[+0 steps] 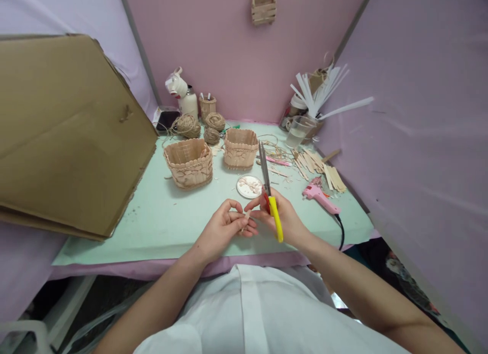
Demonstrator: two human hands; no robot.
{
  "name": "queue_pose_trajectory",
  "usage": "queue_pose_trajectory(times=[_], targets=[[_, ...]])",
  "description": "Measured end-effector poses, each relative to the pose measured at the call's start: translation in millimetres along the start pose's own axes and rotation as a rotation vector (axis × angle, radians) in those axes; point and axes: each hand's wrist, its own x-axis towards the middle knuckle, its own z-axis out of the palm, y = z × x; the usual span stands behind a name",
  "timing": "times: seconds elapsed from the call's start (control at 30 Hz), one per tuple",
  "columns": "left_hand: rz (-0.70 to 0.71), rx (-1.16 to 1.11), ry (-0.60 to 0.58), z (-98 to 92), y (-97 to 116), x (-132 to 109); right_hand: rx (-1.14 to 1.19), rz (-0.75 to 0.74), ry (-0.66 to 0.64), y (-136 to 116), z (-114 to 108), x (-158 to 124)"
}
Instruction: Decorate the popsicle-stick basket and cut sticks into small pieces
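Note:
My left hand (225, 226) is closed on a small pale piece of wood (247, 215), pinched between thumb and fingers near the table's front edge. Scissors (275, 218) with yellow and red handles hang in my right hand (284, 217), blades pointing away from me and looking closed. The thumb and forefinger of that hand also reach to the small wood piece. Just beyond my hands lies a round white lid or dish (249, 187) with small wood bits on it. Two small baskets, a left one (189, 172) and a right one (240, 155), stand further back.
A pink glue gun (321, 197) with a black cord lies at right, near wooden sticks (333, 177). Twine balls (186, 125), a bottle (188, 106) and a plastic cup (299, 132) stand at the back. A large cardboard sheet (72, 135) leans at left.

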Motion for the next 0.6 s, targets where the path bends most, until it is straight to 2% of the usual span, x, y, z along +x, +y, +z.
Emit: queue_pose_trajectory(times=[0.27,0.43,0.6], targets=[[0.010,-0.061,0.031,-1.8,-3,1,-0.232,-0.007,0.203,-6,11,-5],[0.036,0.006,0.161,-1.2,0,2,-0.255,-0.023,0.196,-4,4,-4],[0.077,0.098,0.254,-2.4,3,2,-0.249,0.068,0.125,1,-13,-7]])
